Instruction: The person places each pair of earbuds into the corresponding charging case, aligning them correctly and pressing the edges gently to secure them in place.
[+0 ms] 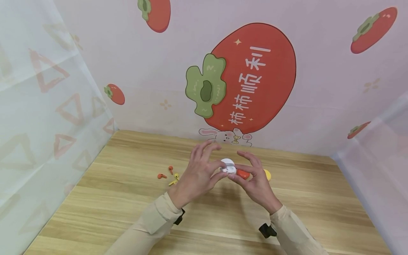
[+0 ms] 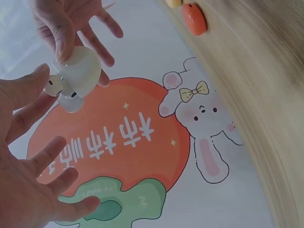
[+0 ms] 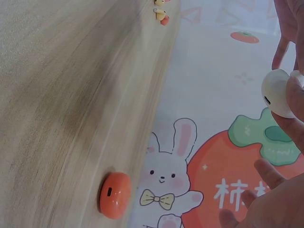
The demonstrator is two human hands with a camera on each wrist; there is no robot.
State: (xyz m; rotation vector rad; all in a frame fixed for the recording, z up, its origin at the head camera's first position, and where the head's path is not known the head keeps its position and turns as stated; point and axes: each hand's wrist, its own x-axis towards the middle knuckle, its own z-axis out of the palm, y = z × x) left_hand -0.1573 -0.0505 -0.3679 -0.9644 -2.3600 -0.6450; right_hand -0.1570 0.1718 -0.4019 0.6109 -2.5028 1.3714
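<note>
A white earbud case [image 1: 231, 170] is held above the table by my right hand [image 1: 258, 184], its thumb and fingers gripping the sides. The lid [image 1: 227, 162] stands raised. My left hand [image 1: 197, 175] pinches a white earbud [image 2: 54, 84] between thumb and index finger, right at the case; its other fingers are spread. Whether the earbud is partly inside the case cannot be told. The right wrist view shows the case [image 3: 275, 92] from its underside, with a dark port, and hides the earbud behind fingers.
On the wooden table [image 1: 134, 198], an orange case [image 1: 243, 174] and a yellow case [image 1: 267, 174] lie by my right hand. Left of my left hand lie orange earbuds [image 1: 162, 176] and yellow earbuds [image 1: 173, 183]. A printed cloth [image 1: 312, 88] stands behind the table.
</note>
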